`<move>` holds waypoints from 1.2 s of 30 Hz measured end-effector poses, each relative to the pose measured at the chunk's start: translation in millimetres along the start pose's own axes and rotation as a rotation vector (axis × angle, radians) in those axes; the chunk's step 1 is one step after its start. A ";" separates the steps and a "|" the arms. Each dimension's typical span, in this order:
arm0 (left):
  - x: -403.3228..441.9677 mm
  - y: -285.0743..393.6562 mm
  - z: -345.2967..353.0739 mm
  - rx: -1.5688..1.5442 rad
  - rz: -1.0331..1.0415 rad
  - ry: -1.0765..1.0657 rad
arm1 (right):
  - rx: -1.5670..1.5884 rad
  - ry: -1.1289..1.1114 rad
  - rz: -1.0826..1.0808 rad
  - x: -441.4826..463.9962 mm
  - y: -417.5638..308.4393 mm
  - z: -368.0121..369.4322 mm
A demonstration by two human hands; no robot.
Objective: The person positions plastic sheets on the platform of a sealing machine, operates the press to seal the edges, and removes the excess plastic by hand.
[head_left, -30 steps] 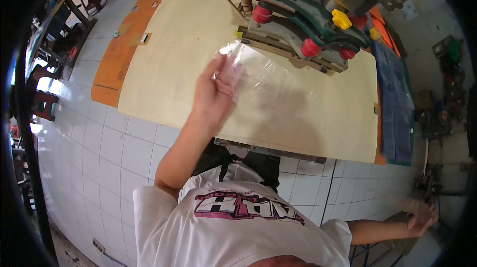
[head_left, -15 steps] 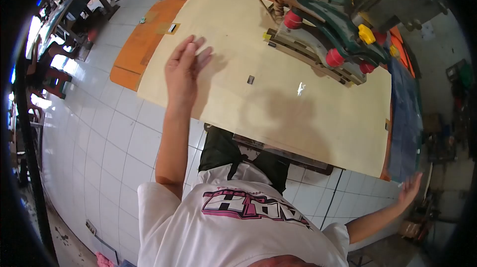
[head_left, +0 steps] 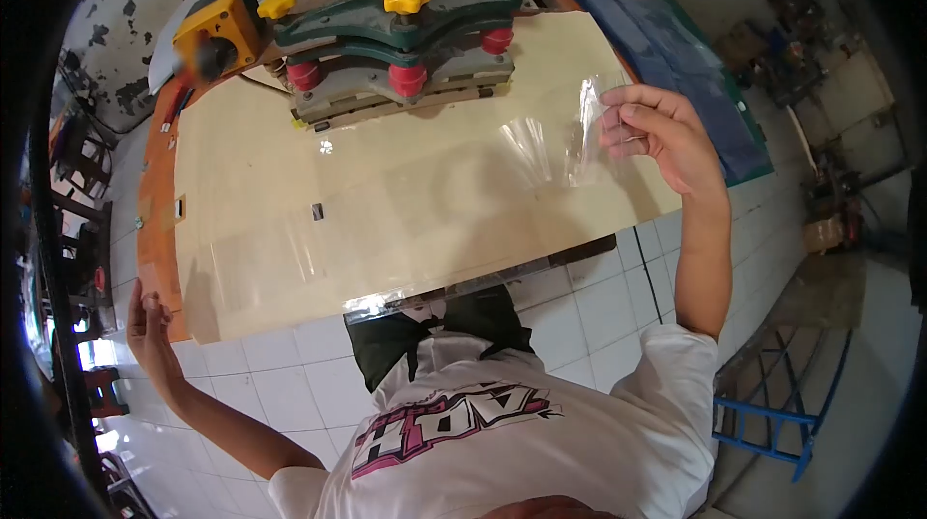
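Note:
A clear plastic sheet [head_left: 526, 147] lies across a cream board, showing mainly by its glare streaks and folds. Near the board's right end, my right hand [head_left: 666, 128] pinches the raised, creased edge of this sheet between thumb and fingers. My left hand [head_left: 150, 321] is at the front left corner of the table, fingers bent close together, apparently on the sheet's left end; the film there is hard to see. The sheet's shiny front edge hangs over the board near my lap. Behind it stands a green press head [head_left: 401, 22] with red and yellow knobs.
The cream board [head_left: 251, 162] covers an orange tabletop [head_left: 154, 229]. A small dark rectangle [head_left: 317, 212] shows on the board. A yellow box with a black dial [head_left: 217, 41] is at back left. Blue sheeting [head_left: 666, 46] lies at right, and a blue metal frame [head_left: 772, 422] stands on the floor.
My view has turned to the right. My right hand has come up from beside the table to over the board's right end, with clear plastic now spread across; my left hand has moved to the front left corner.

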State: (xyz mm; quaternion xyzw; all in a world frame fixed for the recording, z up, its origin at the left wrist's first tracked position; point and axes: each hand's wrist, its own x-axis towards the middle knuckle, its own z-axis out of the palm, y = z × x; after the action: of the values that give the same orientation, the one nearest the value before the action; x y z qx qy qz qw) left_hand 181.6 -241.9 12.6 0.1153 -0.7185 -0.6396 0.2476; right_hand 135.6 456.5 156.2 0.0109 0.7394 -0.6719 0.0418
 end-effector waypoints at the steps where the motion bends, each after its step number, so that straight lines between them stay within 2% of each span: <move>1: 1.7 -1.8 -8.0 0.108 -0.048 -0.057 | -0.034 0.026 0.014 1.6 0.2 0.7; 4: 9.4 -6.8 -24.6 0.297 -0.133 -0.099 | -0.053 0.058 -0.015 3.2 5.8 -2.0; 8: 33.9 -28.6 -41.2 0.293 -0.129 -0.182 | -0.091 0.088 -0.083 6.1 20.4 -9.2; 11: 49.1 -45.7 -41.8 0.278 -0.017 -0.148 | -0.247 0.206 -0.147 9.9 34.0 -13.0; 13: 58.9 -51.3 -38.3 0.421 0.038 -0.018 | -0.358 0.387 -0.240 14.9 45.5 -17.9; 14: 66.4 -57.2 -39.1 0.417 0.039 -0.020 | -0.360 0.391 -0.240 17.0 49.4 -21.2; 16: 76.9 -61.2 -33.7 0.243 -0.038 0.091 | -0.422 0.532 -0.217 21.1 56.3 -29.1; 17: 79.2 -65.0 -30.5 0.241 -0.039 0.089 | -0.424 0.534 -0.217 23.7 60.1 -33.4; 19: 71.7 -52.2 -3.8 0.201 -0.003 0.251 | -0.464 0.638 -0.225 27.5 66.8 -41.9; 23: 81.2 -62.6 -6.1 0.360 0.046 0.239 | -0.319 0.588 -0.190 25.6 74.2 -53.7; 25: 81.8 -63.0 -5.5 0.493 0.152 0.276 | -0.252 0.606 -0.240 24.4 79.2 -62.1; 29: 95.1 -72.6 -15.4 0.505 0.097 0.300 | -0.129 0.711 -0.194 28.0 92.3 -93.7; 30: 98.2 -72.0 -15.0 0.531 0.061 0.298 | -0.197 0.718 -0.125 27.0 93.4 -103.9; 31: 100.6 -77.8 -14.1 0.584 0.186 0.279 | -0.264 0.715 -0.058 27.4 96.8 -118.2; 32: 104.4 -86.0 -13.4 0.640 0.310 0.262 | -0.350 0.788 -0.109 33.1 107.7 -131.4; 33: 109.9 -89.4 -15.0 0.667 0.298 0.223 | -0.435 0.859 -0.163 40.6 118.5 -139.7; 34: 114.9 -91.1 -16.7 0.695 0.283 0.183 | -0.649 0.897 -0.182 41.3 117.5 -137.3; 35: 110.1 -83.0 -3.0 0.613 0.280 0.186 | -0.862 0.932 -0.208 37.6 113.6 -133.2; 36: 104.0 -75.8 13.5 0.527 0.283 0.189 | -0.900 0.944 -0.207 38.7 115.6 -132.6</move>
State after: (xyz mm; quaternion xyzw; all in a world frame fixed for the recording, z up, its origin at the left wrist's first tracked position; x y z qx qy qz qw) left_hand 74.8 -292.3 -40.6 0.1333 -0.8422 -0.3772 0.3614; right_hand 99.2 598.0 51.0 0.2149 0.8842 -0.2209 -0.3512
